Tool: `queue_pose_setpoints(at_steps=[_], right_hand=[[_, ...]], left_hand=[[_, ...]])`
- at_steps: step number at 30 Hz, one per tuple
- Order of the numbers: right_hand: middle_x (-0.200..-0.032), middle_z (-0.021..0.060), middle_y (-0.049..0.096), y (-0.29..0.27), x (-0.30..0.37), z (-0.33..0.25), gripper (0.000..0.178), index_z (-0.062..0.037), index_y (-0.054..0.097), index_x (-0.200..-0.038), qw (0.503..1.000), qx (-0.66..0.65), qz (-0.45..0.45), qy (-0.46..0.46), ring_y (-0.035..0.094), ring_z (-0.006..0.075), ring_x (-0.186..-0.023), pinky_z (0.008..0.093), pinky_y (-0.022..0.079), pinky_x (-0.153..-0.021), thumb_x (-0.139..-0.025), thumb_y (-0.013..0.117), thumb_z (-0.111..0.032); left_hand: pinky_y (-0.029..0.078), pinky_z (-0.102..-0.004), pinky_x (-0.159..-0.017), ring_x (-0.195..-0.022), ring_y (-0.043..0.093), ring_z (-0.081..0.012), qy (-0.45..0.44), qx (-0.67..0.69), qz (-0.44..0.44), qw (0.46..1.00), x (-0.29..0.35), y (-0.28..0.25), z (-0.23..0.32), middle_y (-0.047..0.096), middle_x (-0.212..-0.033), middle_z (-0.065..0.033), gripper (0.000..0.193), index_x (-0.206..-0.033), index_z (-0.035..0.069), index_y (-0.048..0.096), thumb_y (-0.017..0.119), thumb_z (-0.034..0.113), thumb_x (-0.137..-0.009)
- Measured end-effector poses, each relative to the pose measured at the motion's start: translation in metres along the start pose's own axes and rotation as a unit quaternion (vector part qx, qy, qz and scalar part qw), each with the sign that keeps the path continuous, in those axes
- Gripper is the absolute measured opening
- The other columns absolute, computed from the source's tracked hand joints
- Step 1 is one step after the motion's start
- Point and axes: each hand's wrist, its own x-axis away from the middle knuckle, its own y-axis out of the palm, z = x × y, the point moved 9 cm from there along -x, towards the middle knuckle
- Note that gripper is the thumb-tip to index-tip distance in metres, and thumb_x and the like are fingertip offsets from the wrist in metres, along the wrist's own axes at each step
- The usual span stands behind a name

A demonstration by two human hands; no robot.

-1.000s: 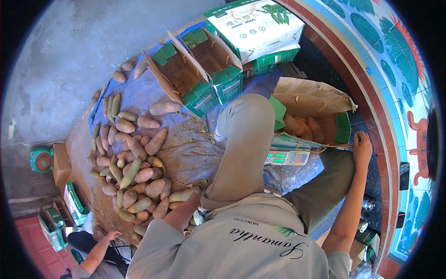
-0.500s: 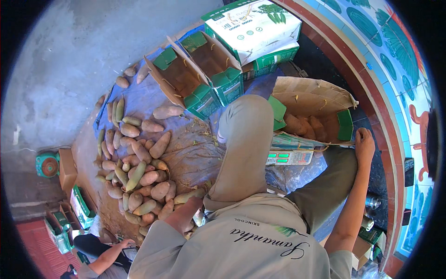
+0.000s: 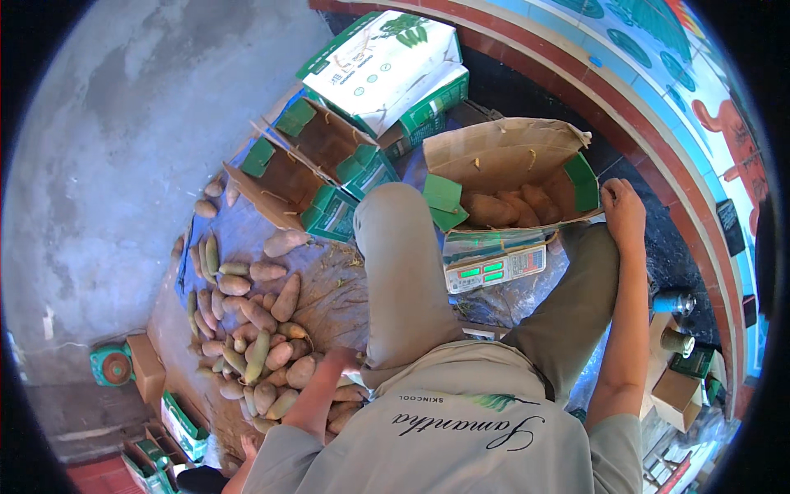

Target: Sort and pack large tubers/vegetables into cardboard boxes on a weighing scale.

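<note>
My left hand [image 3: 341, 361] is beside my left knee, at the right edge of a heap of root vegetables [image 3: 280, 356]. Its fingers are blurred and partly hidden, so whether they hold anything is unclear. The heap mixes reddish-brown and greenish long roots. My right hand [image 3: 623, 212] has its fingers curled at the right end of an open cardboard box [image 3: 510, 152] with green flaps. Inside this box lie a few reddish-brown roots [image 3: 494, 211]. The box sits on a digital scale [image 3: 498, 267] with lit green displays, between my knees.
Two open green-sided boxes [image 3: 333, 214] stand beyond my left knee, before a closed white-and-green box [image 3: 383, 70]. A blue sheet [image 3: 206, 255] lies under the roots. A metal can [image 3: 676, 342] and a bottle [image 3: 673, 302] are at right. Another person's hand [image 3: 248, 447] shows at lower left.
The view has turned, shifting the boxes left. My left hand has come up and away from a greenish root at the heap's edge. My right hand stays at the box's end.
</note>
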Motion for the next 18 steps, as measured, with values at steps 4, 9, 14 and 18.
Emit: queue_pose_setpoints(at_steps=[4, 9, 14, 18], right_hand=[[-0.082, 0.0127, 0.057, -0.005, 0.006, 0.004, 0.012, -0.0058, 0.06, -0.084, 1.0, -0.002, 0.011, -0.003, 0.058, 0.0326, -0.079, 0.0417, 0.046, -0.068, -0.082, 0.056, -0.017], [-0.08, 0.0125, 0.056, -0.005, 0.007, 0.009, 0.011, -0.0057, 0.06, -0.083, 1.0, -0.008, 0.013, -0.009, 0.058, 0.0325, -0.078, 0.0419, 0.047, -0.067, -0.081, 0.058, -0.016], [-0.08, 0.0127, 0.055, -0.008, 0.008, 0.007, 0.01, -0.0052, 0.06, -0.083, 1.0, -0.008, 0.024, -0.007, 0.058, 0.032, -0.078, 0.0415, 0.047, -0.067, -0.08, 0.058, -0.015], [-0.079, 0.0122, 0.055, -0.012, 0.01, 0.001, 0.009, -0.0047, 0.06, -0.082, 0.999, -0.015, 0.039, -0.023, 0.058, 0.0316, -0.079, 0.041, 0.048, -0.068, -0.08, 0.058, -0.014]], left_hand=[[0.052, -0.0351, -0.072, -0.074, 0.066, -0.0282, -0.056, 0.063, 0.171, 0.982, 0.05, -0.09, -0.023, 0.066, -0.089, -0.0182, 0.066, -0.105, -0.001, 0.061, 0.068, 0.052, -0.068], [0.049, -0.0399, -0.071, -0.076, 0.064, -0.0319, -0.083, 0.242, 0.6, 0.758, 0.183, -0.208, -0.021, 0.065, -0.083, -0.022, 0.053, -0.093, -0.001, 0.062, 0.073, 0.044, -0.068], [0.047, -0.033, -0.066, -0.069, 0.058, -0.0199, 0.057, 0.332, 0.688, 0.642, 0.285, -0.286, 0.038, 0.063, -0.078, -0.0141, 0.034, -0.089, -0.001, 0.059, 0.074, 0.025, -0.071], [0.047, -0.0296, -0.062, -0.065, 0.054, -0.0147, 0.232, 0.312, 0.687, 0.614, 0.308, -0.339, 0.113, 0.061, -0.078, -0.0083, 0.032, -0.09, -0.001, 0.059, 0.072, 0.023, -0.073]])
